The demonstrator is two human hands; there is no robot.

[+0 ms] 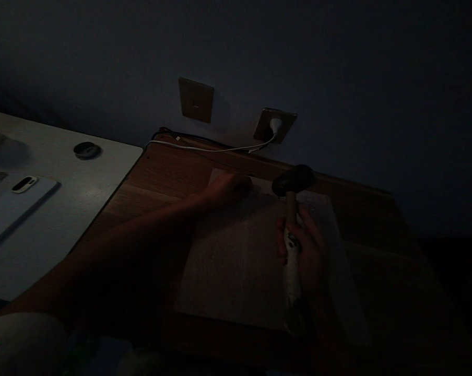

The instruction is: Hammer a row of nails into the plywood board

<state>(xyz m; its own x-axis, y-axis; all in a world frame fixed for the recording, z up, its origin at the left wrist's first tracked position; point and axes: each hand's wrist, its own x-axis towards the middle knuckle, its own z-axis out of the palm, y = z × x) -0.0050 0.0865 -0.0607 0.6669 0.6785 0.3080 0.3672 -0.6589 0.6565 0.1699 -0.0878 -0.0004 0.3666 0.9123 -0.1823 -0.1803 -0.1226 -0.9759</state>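
The scene is very dim. My right hand (302, 248) grips the pale, mottled handle of a hammer (291, 230) upright above a pale square board (236, 271), and the hammer's dark head points up and away. My left hand (228, 190) reaches in from the left and rests at the board's far edge, its fingers curled downward. Shadow hides whether anything lies under those fingers. The board lies flat on a wooden desk (157, 183).
A white table (83, 193) adjoins the desk on the left, holding a flat white device (20, 209) and a dark round disc (87, 150). A white cable (208, 149) runs along the desk's back edge to a plug in a wall socket (275, 125).
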